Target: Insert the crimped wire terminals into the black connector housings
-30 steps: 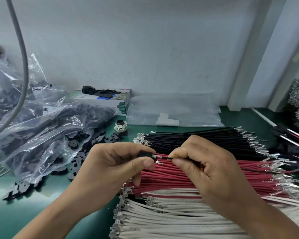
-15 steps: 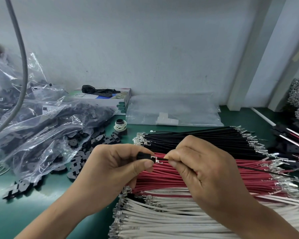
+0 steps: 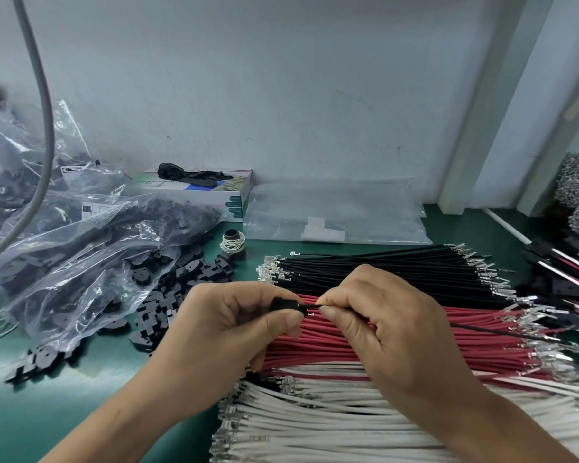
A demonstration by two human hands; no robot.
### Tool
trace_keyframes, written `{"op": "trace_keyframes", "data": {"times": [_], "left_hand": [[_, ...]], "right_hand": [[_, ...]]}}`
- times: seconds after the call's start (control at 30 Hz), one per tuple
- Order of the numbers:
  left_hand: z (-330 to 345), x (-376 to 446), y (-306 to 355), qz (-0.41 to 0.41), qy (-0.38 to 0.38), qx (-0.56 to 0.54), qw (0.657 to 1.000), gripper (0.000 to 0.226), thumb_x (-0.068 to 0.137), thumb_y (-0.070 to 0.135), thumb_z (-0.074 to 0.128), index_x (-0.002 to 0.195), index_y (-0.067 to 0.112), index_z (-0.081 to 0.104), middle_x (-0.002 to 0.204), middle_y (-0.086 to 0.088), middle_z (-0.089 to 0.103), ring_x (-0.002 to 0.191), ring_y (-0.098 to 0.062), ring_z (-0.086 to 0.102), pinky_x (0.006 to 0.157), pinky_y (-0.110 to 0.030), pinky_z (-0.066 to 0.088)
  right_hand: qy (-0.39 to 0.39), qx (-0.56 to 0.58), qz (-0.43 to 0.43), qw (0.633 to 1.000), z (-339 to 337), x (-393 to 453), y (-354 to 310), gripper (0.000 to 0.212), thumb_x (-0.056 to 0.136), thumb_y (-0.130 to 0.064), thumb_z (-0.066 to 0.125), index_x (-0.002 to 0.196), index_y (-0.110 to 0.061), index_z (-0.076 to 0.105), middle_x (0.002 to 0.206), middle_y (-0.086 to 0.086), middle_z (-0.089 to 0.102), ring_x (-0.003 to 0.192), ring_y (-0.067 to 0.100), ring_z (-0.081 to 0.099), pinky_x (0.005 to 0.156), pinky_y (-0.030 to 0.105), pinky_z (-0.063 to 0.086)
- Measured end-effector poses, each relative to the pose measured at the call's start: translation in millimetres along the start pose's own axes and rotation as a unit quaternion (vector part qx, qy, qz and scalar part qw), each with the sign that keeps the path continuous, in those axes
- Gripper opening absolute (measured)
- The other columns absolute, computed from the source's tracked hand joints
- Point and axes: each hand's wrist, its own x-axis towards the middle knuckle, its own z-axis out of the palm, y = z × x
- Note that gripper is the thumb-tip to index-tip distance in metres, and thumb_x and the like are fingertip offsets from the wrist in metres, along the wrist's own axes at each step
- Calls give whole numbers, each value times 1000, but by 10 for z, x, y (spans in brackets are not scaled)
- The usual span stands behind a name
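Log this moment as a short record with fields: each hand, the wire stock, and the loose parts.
left hand: pinches a black connector housing
right hand: pinches a black wire at the housing's mouth
wire tail: trails right over the red bundle
wire stock: black bundle farthest, red bundle in the middle, white bundle nearest
loose housings: spilled beside clear bags on the left
table: green mat
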Motion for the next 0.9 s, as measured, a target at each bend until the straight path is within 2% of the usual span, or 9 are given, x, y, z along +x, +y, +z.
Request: {"op": "trace_keyframes", "data": {"times": [0.23,0.47,0.57,0.67,0.7,0.8,0.9], "left_hand": [[-7,2,1,3,8,-1,1000,18,85,40,78,95,26,81,75,-9,76,45,-14,56,47,-22,47],[22,-19,8,0,21,21,1000,23,83,49,74,95,32,81,67,-3,73,43,-12,57,47,-23,46],[51,18,16,-10,49,-2,999,15,85,44,80,93,31,81,70,-6,74,47,-10,57,48,-23,47],[8,52,22,-37,108,-40,993,18,75,39,77,90,29,82,64,-7,70,48,-5,54,45,-13,41],[-18,56,27,-48,123,-52,990,21,73,38,77,91,30,82,67,-8,72,49,-7,55,44,-13,41],[-62,63,40,-57,148,-85,984,24,75,29,76,99,31,80,78,-11,77,51,-14,58,43,-14,43],[-47,67,39,-63,148,-83,983,25,76,29,76,100,32,79,78,-11,77,49,-16,56,42,-16,41]], "right_hand": [[13,-16,-32,999,45,25,-29,24,99,-30,54,90,-16,71,85,-10,58,77,10,56,66,28,49],[16,-17,-42,999,94,10,-60,23,99,-28,56,89,-14,71,83,-8,58,75,12,55,63,31,49],[57,-74,-47,995,22,75,-22,15,96,-27,65,89,-16,74,86,-7,62,79,15,57,67,32,49],[111,-115,-69,985,-72,66,5,6,92,-19,71,90,-14,74,88,-2,63,79,19,55,71,28,46],[93,-118,-73,986,-75,39,2,4,92,-17,72,88,-15,74,86,-4,63,77,18,55,69,28,46],[-53,-143,-20,988,23,-45,-13,8,86,-18,78,86,-24,73,82,-12,62,76,13,55,56,30,50],[-112,-140,65,982,74,-13,4,5,92,-32,71,90,-33,76,81,-17,61,81,6,53,61,27,50]]}}
